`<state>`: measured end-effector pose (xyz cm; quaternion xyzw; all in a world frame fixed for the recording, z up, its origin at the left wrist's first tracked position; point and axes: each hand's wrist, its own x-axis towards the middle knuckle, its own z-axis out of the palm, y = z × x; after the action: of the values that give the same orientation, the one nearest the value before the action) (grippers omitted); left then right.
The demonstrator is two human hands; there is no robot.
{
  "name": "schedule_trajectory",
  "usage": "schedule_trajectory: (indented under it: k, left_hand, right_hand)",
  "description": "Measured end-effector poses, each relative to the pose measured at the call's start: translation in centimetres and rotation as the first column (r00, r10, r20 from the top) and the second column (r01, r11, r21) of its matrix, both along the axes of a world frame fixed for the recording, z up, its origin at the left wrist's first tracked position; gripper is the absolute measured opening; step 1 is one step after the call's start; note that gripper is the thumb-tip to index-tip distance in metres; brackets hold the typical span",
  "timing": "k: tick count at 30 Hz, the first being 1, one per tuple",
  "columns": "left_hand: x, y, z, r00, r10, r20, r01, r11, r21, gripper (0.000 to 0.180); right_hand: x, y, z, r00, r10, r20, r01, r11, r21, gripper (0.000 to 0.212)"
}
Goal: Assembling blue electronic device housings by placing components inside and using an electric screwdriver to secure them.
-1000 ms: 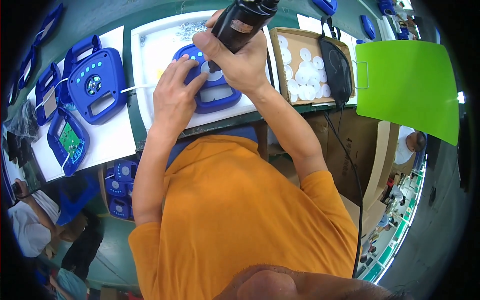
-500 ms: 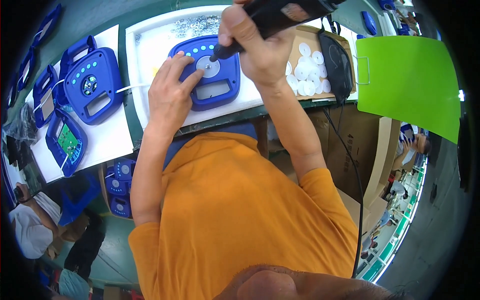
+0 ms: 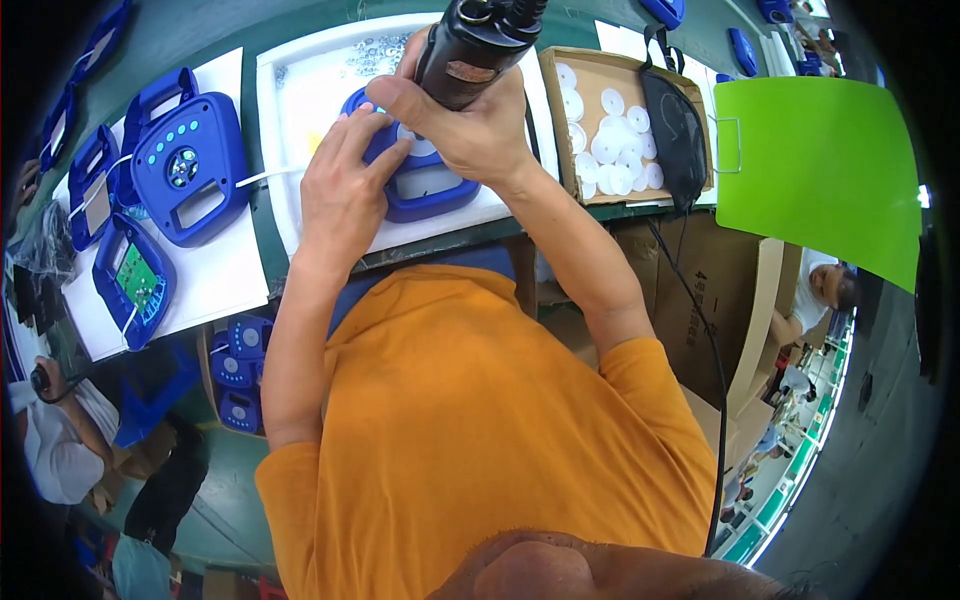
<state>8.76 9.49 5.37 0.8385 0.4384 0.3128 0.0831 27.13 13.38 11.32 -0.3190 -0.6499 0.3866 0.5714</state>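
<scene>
My right hand [image 3: 480, 135] is wrapped round a black electric screwdriver [image 3: 462, 68], which stands nearly upright over a blue plastic casing [image 3: 432, 206]. The hand hides the screwdriver's tip. Beneath it, part of a pale round disc [image 3: 421, 147] shows in the casing's middle. My left hand [image 3: 342, 190] lies on the casing's left side, fingers spread, with the thumb beside the disc. A white cable [image 3: 270, 174] leads off to the left. The casing lies in a shallow white foam tray [image 3: 286, 215].
Small metal parts [image 3: 375, 55] lie at the tray's back. At right, a cardboard box [image 3: 592, 72] holds white discs [image 3: 622, 145], with a black pouch [image 3: 672, 135] over its edge. A green board [image 3: 815, 170] stands beyond. More blue casings [image 3: 190, 170] lie left.
My right hand and the screwdriver have swung leftward over the casing, and the screwdriver has gone from slanted to nearly upright. My left hand has hardly moved.
</scene>
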Motion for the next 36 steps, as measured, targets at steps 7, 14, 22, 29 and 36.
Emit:
schedule_trajectory:
  k: [7,14,22,29,36]
  left_hand:
    - [0.2,0.0,0.3,0.999,-0.014,-0.032,0.014,1.000,-0.005,0.047]
    - [-0.1,0.2,0.3,0.998,-0.038,-0.050,0.040,0.998,0.040,0.048]
    - [-1.0,-3.4,4.4,0.985,-0.171,0.001,0.168,0.965,-0.199,0.026]
    - [0.1,-4.6,2.6,0.983,-0.135,-0.121,0.115,0.980,-0.160,0.028]
    - [-1.4,0.4,5.9,0.986,-0.138,-0.096,0.132,0.989,-0.060,0.025]
  right_hand:
    - [0.9,0.1,0.6,0.996,-0.012,0.083,0.005,0.996,0.088,0.028]
    - [9.1,-0.4,5.7,0.863,-0.278,-0.422,0.214,0.958,-0.192,0.029]
    - [23.5,3.1,-1.0,0.446,-0.530,0.721,0.780,0.625,-0.023,0.060]
    - [21.1,4.5,-3.9,0.132,-0.316,0.940,0.775,0.624,0.100,0.061]
    - [15.5,-1.4,-0.4,0.223,-0.724,0.653,0.707,0.581,0.402,0.038]
